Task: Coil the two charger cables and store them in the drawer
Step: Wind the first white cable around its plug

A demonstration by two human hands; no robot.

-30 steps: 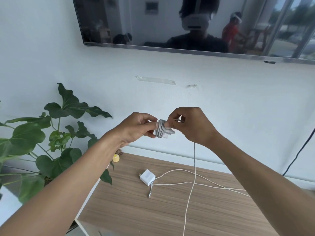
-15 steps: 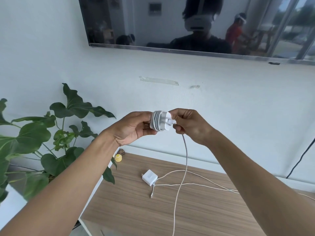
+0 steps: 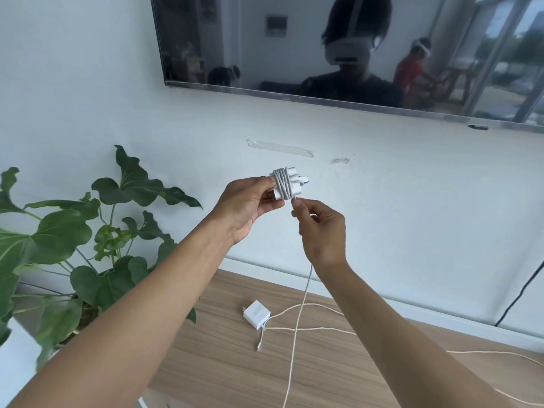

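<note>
White chargers [image 3: 256,314], grey-white cable [image 3: 298,318]; the surface [image 3: 212,366] was light wood-grain; green plant [image 3: 59,240]; pale wall [image 3: 412,187].

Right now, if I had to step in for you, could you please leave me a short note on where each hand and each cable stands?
Left hand grips the first charger, with several turns of cable wound round it.
Right hand pinches that cable's loose tail just below the brick; the rest hangs to the wooden top.
Second charger lies on the top, its cable uncoiled.
Left to do: finish winding, coil the second, store both. No drawer is in view.
</note>
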